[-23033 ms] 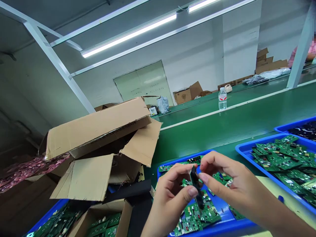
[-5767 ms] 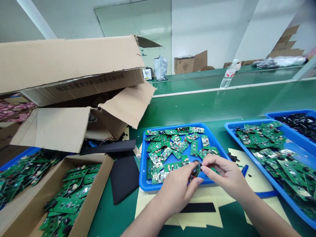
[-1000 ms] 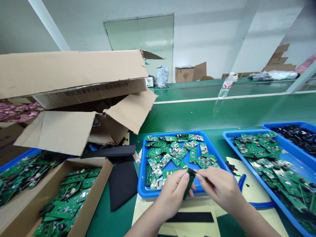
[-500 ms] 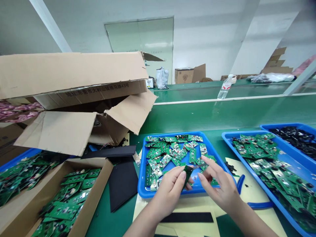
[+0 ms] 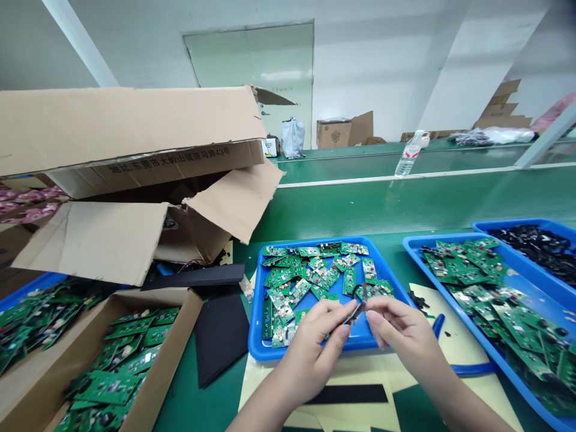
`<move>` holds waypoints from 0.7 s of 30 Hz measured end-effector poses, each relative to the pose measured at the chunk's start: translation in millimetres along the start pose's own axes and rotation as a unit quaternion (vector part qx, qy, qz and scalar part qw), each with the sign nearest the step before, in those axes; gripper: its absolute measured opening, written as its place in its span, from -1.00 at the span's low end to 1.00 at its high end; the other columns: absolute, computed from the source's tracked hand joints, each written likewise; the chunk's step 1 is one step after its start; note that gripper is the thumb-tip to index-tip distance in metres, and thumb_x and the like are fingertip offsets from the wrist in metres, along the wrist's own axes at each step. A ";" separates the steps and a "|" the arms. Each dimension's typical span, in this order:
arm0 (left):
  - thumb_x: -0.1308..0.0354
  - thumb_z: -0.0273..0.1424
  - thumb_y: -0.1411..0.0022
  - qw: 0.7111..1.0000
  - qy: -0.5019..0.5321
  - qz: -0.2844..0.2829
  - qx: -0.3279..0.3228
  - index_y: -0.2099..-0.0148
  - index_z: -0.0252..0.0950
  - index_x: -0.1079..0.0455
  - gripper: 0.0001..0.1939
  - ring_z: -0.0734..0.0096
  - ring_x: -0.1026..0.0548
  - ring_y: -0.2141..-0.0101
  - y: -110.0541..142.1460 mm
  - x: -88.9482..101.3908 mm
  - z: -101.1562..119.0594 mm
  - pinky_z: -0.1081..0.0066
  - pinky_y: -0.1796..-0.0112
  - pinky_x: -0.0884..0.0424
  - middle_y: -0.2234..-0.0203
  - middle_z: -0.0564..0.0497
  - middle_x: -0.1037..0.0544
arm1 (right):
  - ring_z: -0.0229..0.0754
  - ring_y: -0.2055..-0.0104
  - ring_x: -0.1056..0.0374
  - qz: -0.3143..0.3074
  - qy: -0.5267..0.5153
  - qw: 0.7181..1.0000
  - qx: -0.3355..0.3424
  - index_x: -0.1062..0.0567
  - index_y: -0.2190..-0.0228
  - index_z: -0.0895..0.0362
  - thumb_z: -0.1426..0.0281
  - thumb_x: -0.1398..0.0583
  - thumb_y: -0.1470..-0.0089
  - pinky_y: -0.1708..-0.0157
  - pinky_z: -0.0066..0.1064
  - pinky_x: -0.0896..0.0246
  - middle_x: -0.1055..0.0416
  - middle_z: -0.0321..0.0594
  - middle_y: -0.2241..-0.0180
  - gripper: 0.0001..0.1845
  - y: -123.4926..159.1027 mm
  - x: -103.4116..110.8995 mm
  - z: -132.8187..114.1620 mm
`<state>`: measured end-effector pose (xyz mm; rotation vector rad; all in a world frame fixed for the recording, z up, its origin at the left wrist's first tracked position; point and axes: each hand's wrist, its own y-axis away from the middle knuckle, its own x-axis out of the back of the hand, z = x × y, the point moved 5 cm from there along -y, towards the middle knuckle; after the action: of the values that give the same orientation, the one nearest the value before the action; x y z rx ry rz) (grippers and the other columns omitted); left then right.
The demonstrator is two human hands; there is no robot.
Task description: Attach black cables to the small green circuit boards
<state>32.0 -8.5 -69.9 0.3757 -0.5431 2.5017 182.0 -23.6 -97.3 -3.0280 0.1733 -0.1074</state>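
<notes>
My left hand (image 5: 317,339) pinches a circuit board (image 5: 336,329) between thumb and fingers, tilted edge-on above the blue tray in front of me. A small dark curved piece (image 5: 360,292) shows at the board's far end. My right hand (image 5: 402,330) is beside that end, thumb and fingers drawn together; whatever they grip is too small to make out. Beneath both hands, the middle blue tray (image 5: 257,351) holds many green circuit boards (image 5: 299,291). A black strip (image 5: 351,394) lies on yellow paper (image 5: 258,387) below my wrists.
Right of my hands are a blue-handled tool (image 5: 472,369), another blue tray (image 5: 517,375) of boards and a tray of black parts (image 5: 533,243). On the left stand a cardboard box (image 5: 186,324) of boards, black sheets (image 5: 222,339) and large open cartons (image 5: 135,123). A water bottle (image 5: 408,157) stands behind.
My right hand has moved in closer to the board, its spread fingers now drawn together. The board in my left hand has turned more edge-on. The view has shifted slightly.
</notes>
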 end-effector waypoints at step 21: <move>-0.25 -0.43 -0.09 0.995 0.026 0.048 0.087 0.05 -0.27 -0.46 -0.67 0.24 -0.44 0.29 -1.7 -1.2 -16.5 0.27 0.22 -0.39 0.32 -0.09 -0.49 | -0.31 0.64 -0.19 0.005 0.229 0.901 0.367 -0.41 0.47 0.14 0.55 -0.12 -0.07 0.62 -0.49 -0.12 -0.29 -0.33 0.65 -0.86 5.5 -2.2 -36.2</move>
<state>31.5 -0.3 -84.3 0.3579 -0.3296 2.6525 176.5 -32.5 -62.1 -2.2002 0.1412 -0.7098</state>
